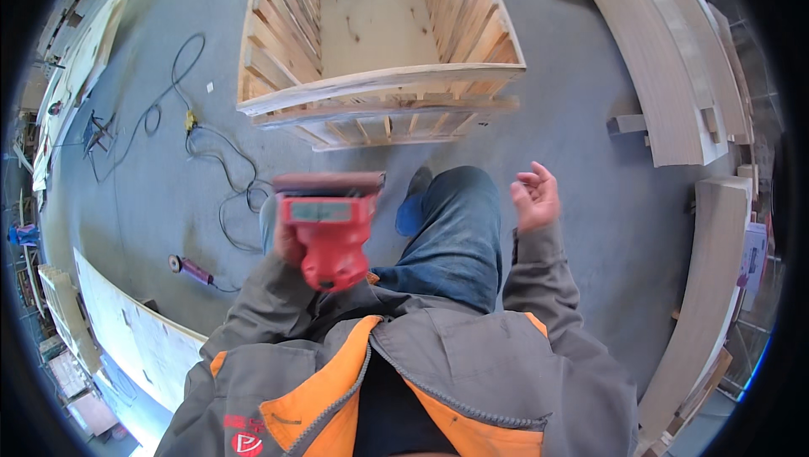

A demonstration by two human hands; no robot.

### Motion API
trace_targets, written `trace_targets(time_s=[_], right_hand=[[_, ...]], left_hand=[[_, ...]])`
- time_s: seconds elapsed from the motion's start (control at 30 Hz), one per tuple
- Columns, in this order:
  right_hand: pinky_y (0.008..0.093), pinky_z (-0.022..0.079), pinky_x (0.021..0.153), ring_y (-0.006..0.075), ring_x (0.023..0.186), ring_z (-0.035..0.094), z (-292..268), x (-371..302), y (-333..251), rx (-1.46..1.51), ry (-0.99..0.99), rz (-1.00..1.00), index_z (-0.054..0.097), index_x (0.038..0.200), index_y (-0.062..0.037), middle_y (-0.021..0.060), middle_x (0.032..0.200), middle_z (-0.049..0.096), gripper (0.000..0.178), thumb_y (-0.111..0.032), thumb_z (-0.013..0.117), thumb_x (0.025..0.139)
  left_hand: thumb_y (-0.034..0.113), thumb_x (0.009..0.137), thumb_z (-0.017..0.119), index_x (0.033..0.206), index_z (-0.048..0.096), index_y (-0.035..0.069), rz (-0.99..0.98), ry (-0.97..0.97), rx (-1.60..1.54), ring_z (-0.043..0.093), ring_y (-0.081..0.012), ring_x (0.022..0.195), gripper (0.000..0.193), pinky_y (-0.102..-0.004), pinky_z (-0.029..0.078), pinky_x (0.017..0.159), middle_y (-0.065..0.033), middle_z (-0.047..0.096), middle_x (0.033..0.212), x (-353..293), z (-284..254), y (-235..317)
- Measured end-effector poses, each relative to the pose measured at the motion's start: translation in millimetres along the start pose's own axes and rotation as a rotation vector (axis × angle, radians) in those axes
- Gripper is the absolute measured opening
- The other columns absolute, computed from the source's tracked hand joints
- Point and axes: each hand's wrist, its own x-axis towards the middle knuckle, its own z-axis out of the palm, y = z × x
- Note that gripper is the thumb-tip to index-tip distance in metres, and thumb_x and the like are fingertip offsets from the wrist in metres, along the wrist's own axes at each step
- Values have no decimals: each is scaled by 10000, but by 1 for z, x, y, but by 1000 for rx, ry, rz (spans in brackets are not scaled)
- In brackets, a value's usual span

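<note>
My left hand (289,244) grips a red power sander (333,242) from its left side, and the body of the tool hides most of the fingers. The sander is held up in front of my chest, its flat dark pad turned away from me, and it looks slightly blurred. My right hand (538,197) is raised over my right knee with loosely curled fingers, somewhat apart, and nothing in it. Ahead of both hands stands a slatted wooden crib-like frame (379,84) with a flat bottom board; neither hand touches it.
A cable with a yellow connector (190,120) loops over the grey floor (581,120) to my left. Nearby lies a purple-handled power tool (194,270). Stacked wooden panels (649,61) line the right, with another wood stack (712,263) closer. Pale boards (135,330) stand at lower left.
</note>
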Motion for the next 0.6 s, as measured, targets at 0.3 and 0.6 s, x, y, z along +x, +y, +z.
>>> trace_targets(time_s=[0.3, 0.6], right_hand=[[422, 477, 1086, 342, 1306, 529, 135, -133, -94, -296, -245, -602, 346, 1532, 60, 241, 1411, 488, 1143, -448, 955, 708], [389, 486, 1107, 281, 1341, 539, 154, -144, -92, 358, -300, -206, 232, 1570, 31, 237, 1503, 442, 1198, -207, 1004, 685]], left_hand=[[649, 1073, 351, 1515, 477, 98, 156, 294, 282, 591, -307, 1326, 718, -478, 466, 1150, -144, 584, 1471, 9, 41, -77], [369, 1100, 532, 1432, 485, 63, 421, 324, 435, 662, -261, 1199, 454, -418, 538, 1036, -129, 637, 1356, -14, 66, -90]])
